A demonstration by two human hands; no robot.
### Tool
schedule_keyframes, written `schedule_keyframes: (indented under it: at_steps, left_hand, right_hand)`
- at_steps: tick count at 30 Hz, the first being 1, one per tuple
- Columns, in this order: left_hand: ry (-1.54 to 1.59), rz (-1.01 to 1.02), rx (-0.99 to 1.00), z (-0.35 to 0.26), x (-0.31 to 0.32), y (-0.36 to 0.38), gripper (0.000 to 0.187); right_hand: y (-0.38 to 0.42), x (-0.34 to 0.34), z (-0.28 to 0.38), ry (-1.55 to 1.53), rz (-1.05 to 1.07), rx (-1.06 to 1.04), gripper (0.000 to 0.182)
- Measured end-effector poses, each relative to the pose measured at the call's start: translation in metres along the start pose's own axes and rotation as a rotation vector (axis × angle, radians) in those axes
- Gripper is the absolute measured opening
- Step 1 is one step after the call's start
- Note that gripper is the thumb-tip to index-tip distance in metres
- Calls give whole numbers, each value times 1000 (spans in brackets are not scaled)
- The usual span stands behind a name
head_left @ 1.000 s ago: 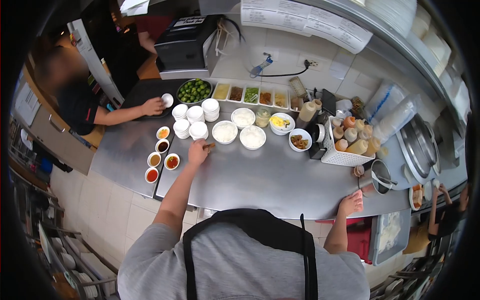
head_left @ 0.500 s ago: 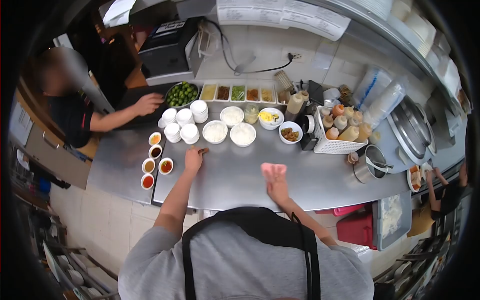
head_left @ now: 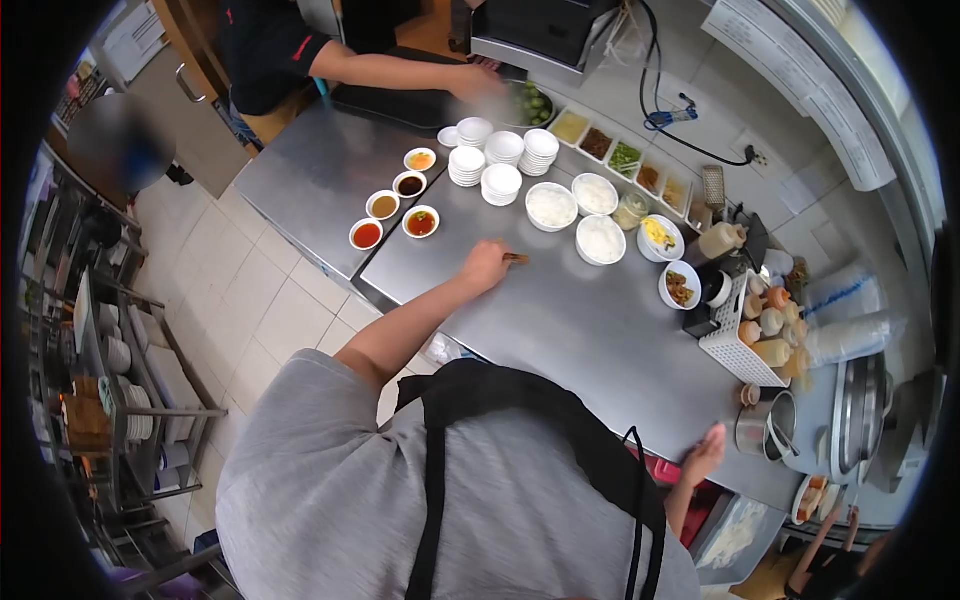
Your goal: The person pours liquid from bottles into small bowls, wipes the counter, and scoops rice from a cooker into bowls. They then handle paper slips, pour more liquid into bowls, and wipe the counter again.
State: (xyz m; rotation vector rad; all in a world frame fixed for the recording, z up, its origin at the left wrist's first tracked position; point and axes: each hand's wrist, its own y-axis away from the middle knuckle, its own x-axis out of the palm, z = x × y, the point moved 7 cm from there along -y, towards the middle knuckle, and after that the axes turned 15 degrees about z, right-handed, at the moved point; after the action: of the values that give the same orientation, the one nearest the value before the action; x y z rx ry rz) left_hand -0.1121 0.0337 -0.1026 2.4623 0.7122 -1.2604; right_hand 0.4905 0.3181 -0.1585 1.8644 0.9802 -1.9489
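Note:
My left hand [head_left: 486,266] rests on the steel table [head_left: 570,320], its fingers closed on a small brown piece [head_left: 516,259] that I cannot make out further. Beyond it stand bowls of white rice [head_left: 601,240] and stacks of small white dishes [head_left: 500,183]. To its left are several small cups of sauce [head_left: 422,222]. My right hand [head_left: 706,455] is at the table's front edge, fingers stretched out, with nothing visible in it. Near that hand are a metal pot [head_left: 764,425] and a red bin [head_left: 662,470].
A co-worker's blurred hand [head_left: 478,85] is over a bowl of limes [head_left: 530,104]. A row of topping trays [head_left: 625,157] lines the back. At right stands a white basket [head_left: 738,345] of squeeze bottles. Another person's arms [head_left: 825,550] show at lower right.
The view has turned. My right hand has moved right to the table's edge, and the pink cloth it had is out of sight. My left hand still has the brown piece.

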Motion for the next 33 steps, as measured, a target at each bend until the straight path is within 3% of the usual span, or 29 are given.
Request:
schedule_keyframes:
  at_steps: [1, 2, 4, 6, 8, 9, 10, 12, 14, 15, 17, 19, 20, 23, 28, 33]
  left_hand:
    - [23, -3, -13, -4, -5, 2, 19]
    - [45, -6, -23, -5, -8, 3, 18]
    - [77, -5, -54, 0, -8, -1, 18]
    - [111, 0, -79, 2, -13, -6, 18]
    - [-60, -4, -126, -1, -24, -10, 16]
    - [-60, 3, -122, 0, -25, -13, 16]
    - [-81, -27, -118, 1, -29, -16, 16]
    - [-91, -85, -85, 3, -33, -23, 16]
    - [-9, -84, -47, 10, -30, -32, 19]
    - [63, -58, -36, 15, -23, -37, 24]
    - [73, -34, -32, 10, -20, -34, 27]
    - [65, -73, -16, 18, -26, -40, 37]
    - [63, -87, 1, 27, -25, -47, 37]
    - [123, -223, -90, 49, -47, -52, 30]
    - [333, -387, -414, 87, -85, -78, 33]
    - [267, -202, -448, 105, -85, -121, 17]
  right_hand:
    - [7, 1, -9, 520, 68, 205, 54]
    - [8, 7, -42, 387, 216, 661, 59]
    - [-13, 7, -45, 376, 422, 893, 59]
    - [-47, 23, -18, 459, 295, 874, 55]
    - [-90, 23, 58, 411, 153, 486, 53]
    - [-110, 28, 101, 522, 211, 451, 53]
    - [-120, 16, 149, 268, -85, 164, 49]
    - [-139, -5, 240, -94, -82, -65, 47]
    - [-135, -8, 317, -187, -80, -304, 48]
    - [-140, -25, 350, -321, 244, -324, 52]
    - [-122, -51, 396, -349, 146, -546, 45]
    - [-110, -52, 403, -464, 180, -626, 45]
    - [-108, -51, 405, -591, 212, -718, 46]
    - [-111, -33, 369, -616, 296, -702, 48]
    - [-121, -17, 270, -599, 260, -401, 47]
    - [-132, 1, 223, -498, 135, -199, 45]
